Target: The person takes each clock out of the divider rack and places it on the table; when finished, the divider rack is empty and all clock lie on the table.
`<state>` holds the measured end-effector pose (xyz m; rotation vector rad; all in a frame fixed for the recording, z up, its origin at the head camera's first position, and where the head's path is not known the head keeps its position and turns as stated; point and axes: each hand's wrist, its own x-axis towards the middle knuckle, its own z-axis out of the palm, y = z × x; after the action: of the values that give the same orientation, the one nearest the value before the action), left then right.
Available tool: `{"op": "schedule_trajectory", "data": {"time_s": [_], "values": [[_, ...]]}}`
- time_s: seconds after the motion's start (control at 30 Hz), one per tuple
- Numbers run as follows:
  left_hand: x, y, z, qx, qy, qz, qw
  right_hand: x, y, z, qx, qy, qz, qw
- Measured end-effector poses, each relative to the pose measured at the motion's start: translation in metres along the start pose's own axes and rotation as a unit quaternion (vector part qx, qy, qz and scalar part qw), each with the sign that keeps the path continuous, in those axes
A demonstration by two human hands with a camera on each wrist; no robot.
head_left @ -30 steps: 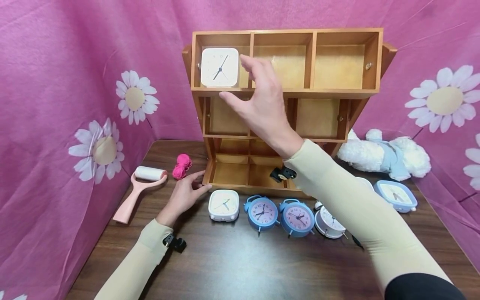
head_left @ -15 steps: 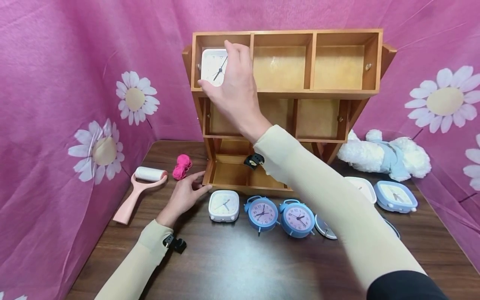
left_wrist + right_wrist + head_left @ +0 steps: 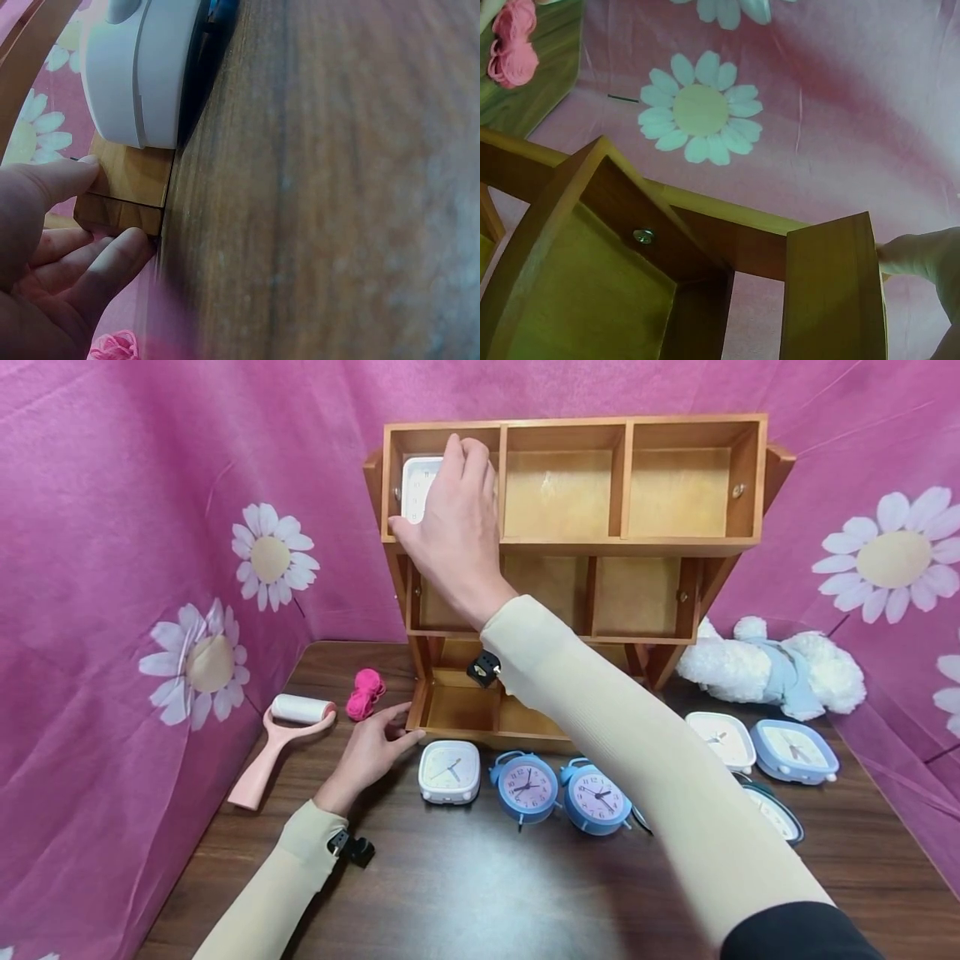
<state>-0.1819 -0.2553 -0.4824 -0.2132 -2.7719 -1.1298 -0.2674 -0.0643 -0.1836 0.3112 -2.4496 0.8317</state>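
Observation:
In the head view, my right hand (image 3: 457,527) reaches into the top left compartment of a wooden shelf (image 3: 562,543) and grips a white square clock (image 3: 415,485). Most of the clock's face is hidden behind the hand. The right wrist view shows only part of this hand (image 3: 930,262), at the edge of the upper box. Low on the left, my left hand (image 3: 371,752) pinches the shelf's bottom corner (image 3: 124,214), thumb on one face and fingers on another. Right beside that hand stands another white clock (image 3: 450,772) on the table.
Two blue alarm clocks (image 3: 527,787) stand in front of the shelf. Right of my forearm are a white clock (image 3: 720,739), a blue clock (image 3: 795,752) and a dark-rimmed one (image 3: 776,814). A plush toy (image 3: 772,668), pink yarn (image 3: 365,693) and a lint roller (image 3: 277,739) lie around.
My right hand has moved left from beside the white clock in the top left compartment and now closes around it. The left hand stays at the shelf corner.

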Motion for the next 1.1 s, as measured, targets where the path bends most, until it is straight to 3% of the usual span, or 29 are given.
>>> {"op": "schedule_trajectory", "data": {"time_s": [0.03,0.1,0.2,0.23,0.27,0.43,0.53,0.77,0.83,0.97,1.1], "values": [[0.001,-0.004,0.002,0.003,0.003,0.000,1.0000,0.001,-0.001,-0.001,-0.007,-0.005,0.003,1.0000],[-0.001,0.004,-0.001,0.006,-0.004,-0.010,0.9999,0.002,-0.001,-0.002,-0.023,-0.017,0.010,0.9995],[-0.002,0.003,-0.001,-0.001,0.007,0.006,1.0000,0.005,-0.002,-0.003,-0.045,-0.039,0.018,0.9981],[-0.001,-0.004,0.001,-0.009,0.016,0.021,0.9996,0.006,-0.002,-0.003,-0.049,-0.046,0.020,0.9975],[-0.002,0.002,-0.002,-0.012,0.015,0.023,0.9995,0.007,-0.001,-0.004,-0.055,-0.052,0.022,0.9969],[0.002,-0.019,0.007,-0.018,0.028,0.046,0.9984,0.010,-0.001,-0.007,-0.068,-0.072,0.029,0.9947],[0.005,-0.025,0.010,-0.013,0.028,0.043,0.9986,0.011,-0.001,-0.009,-0.066,-0.078,0.034,0.9942],[0.004,-0.010,0.005,-0.017,0.022,0.036,0.9990,0.013,-0.001,-0.012,-0.048,-0.093,0.055,0.9930],[0.005,-0.015,0.007,-0.018,0.025,0.040,0.9987,0.013,-0.001,-0.011,-0.045,-0.095,0.057,0.9929],[0.001,-0.003,0.003,-0.018,0.018,0.034,0.9991,0.012,0.000,-0.011,-0.041,-0.089,0.055,0.9937],[0.002,-0.009,0.004,-0.023,0.012,0.037,0.9990,0.013,0.000,-0.010,-0.042,-0.084,0.055,0.9940]]}}
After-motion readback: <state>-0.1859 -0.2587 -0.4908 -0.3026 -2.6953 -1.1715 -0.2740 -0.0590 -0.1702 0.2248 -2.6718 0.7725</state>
